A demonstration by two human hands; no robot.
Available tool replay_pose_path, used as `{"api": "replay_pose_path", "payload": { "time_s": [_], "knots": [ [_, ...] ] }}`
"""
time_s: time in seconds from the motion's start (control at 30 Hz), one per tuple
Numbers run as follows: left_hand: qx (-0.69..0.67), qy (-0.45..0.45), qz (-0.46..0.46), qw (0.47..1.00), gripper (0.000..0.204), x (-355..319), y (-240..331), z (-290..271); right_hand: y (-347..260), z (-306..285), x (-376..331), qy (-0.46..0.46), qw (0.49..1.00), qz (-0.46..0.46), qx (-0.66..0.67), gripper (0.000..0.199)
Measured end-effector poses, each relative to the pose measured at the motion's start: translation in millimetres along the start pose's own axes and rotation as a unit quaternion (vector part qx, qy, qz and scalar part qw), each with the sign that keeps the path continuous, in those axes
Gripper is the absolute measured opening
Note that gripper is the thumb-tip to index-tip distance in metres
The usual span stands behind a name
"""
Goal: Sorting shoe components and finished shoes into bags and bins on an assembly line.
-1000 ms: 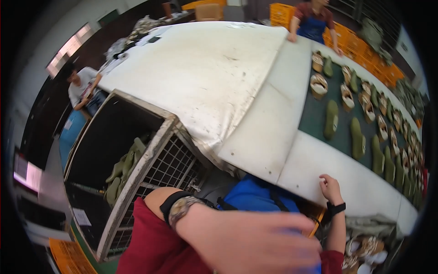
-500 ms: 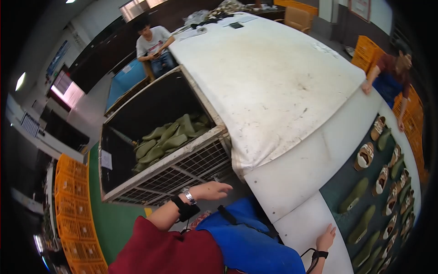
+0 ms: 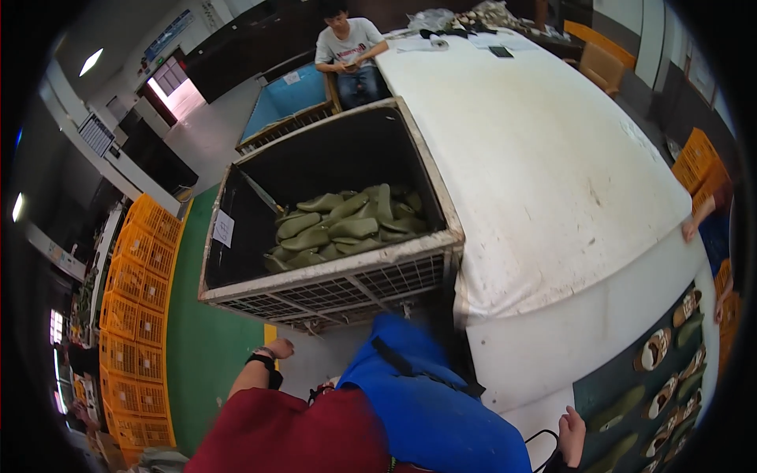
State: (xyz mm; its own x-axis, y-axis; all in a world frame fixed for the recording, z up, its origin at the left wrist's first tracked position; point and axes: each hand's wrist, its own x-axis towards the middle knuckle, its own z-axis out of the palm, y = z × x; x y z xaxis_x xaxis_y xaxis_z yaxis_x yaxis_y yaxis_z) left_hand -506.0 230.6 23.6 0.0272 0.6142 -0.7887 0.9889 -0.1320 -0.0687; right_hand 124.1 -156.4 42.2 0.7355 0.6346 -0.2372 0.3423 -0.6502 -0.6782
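The left hand (image 3: 280, 348), at the near left, has its fingers curled inward; how tightly cannot be told, and nothing shows in them. The right hand (image 3: 571, 437), at the near right, has its fingers loosely bent and partly spread from the palm, with nothing visible in them. Just to the right of these fingers, and apart from them, lie green foot-shaped forms (image 3: 619, 408), set out beside brown-and-white shoes (image 3: 654, 349) on a dark green mat (image 3: 599, 390), which rests upon a white board (image 3: 512, 355). Beyond the left fingers, well apart, heaped green forms (image 3: 353, 228) lie inside a wire-sided bin (image 3: 339, 273). To the bin's right extends a white-covered table (image 3: 552, 158); to its left, past a green floor strip (image 3: 197, 339), stand orange crates (image 3: 138, 315). A seated person (image 3: 351, 51) occupies the far side, behind the bin.
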Motion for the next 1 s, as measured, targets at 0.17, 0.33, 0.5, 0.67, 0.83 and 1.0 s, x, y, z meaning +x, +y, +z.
{"api": "replay_pose_path", "payload": {
  "time_s": [0.17, 0.33, 0.5, 0.67, 0.83, 1.0],
  "knots": [
    [-0.128, 0.039, 0.148, 0.980, 0.044, 56, 55, -5, -217, 7, -12, -0.168, 0.946, -0.050, 0.274, 0.029],
    [-0.283, 0.132, 0.271, 0.910, 0.041, 70, 64, -23, -350, 101, 2, -0.265, 0.934, -0.137, 0.198, 0.022],
    [-0.228, 0.156, 0.096, 0.956, 0.042, 60, -19, 17, -441, 187, 27, -0.451, 0.850, -0.270, 0.011, 0.022],
    [-0.313, 0.186, -0.137, 0.921, 0.033, 9, -59, 87, -489, 281, 64, -0.670, 0.691, -0.257, -0.085, 0.025],
    [-0.425, 0.220, -0.226, 0.848, 0.033, -31, -60, 120, -531, 364, 37, -0.741, 0.561, -0.335, -0.155, 0.026],
    [-0.482, 0.223, -0.250, 0.809, 0.032, -58, -71, 133, -568, 438, -26, -0.769, 0.455, -0.407, -0.191, 0.026]
  ]
}}
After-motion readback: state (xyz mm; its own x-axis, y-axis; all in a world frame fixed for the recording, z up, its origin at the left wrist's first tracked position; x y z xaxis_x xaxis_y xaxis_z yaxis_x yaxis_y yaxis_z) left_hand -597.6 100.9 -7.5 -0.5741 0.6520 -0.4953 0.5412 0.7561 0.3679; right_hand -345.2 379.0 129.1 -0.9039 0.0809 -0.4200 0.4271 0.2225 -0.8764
